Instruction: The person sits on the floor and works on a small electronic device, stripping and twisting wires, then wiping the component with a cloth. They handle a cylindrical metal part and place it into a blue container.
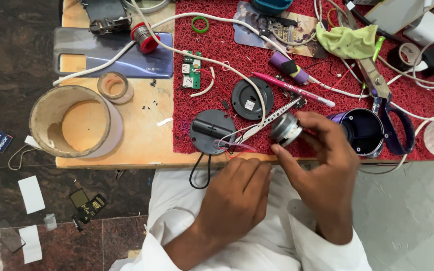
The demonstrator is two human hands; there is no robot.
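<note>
Dark stone floor surrounds a low wooden tabletop [141, 145], most of it covered by a red mat [217, 50] crowded with parts and white cables.

Right hand [322, 150] is clamped around a small round silver speaker driver [286, 128], thumb below it and fingers curled over its far side, so the driver sits at the hand's left edge, just above the front edge of the tabletop. Thin wires run from the driver leftward to a black round cap [212, 131] lying on the mat, well to the left of that hand.

Left hand [237, 193] is curled loosely, its fingers together, resting low against the white garment below the tabletop's edge; whether it grips anything I cannot tell. The black cap lies just beyond its knuckles, and a black cord loop hangs from the cap beside it.

Immediately to the right of the right hand sits a purple cylindrical shell [361, 131], open end showing, and past that blue-handled scissors [385, 105]. Beyond the right hand's fingers lie a black disc [251, 98], a pink pen [293, 89] and a metal strip with holes. Far to the left of both hands stands a wide cardboard ring [71, 121].
</note>
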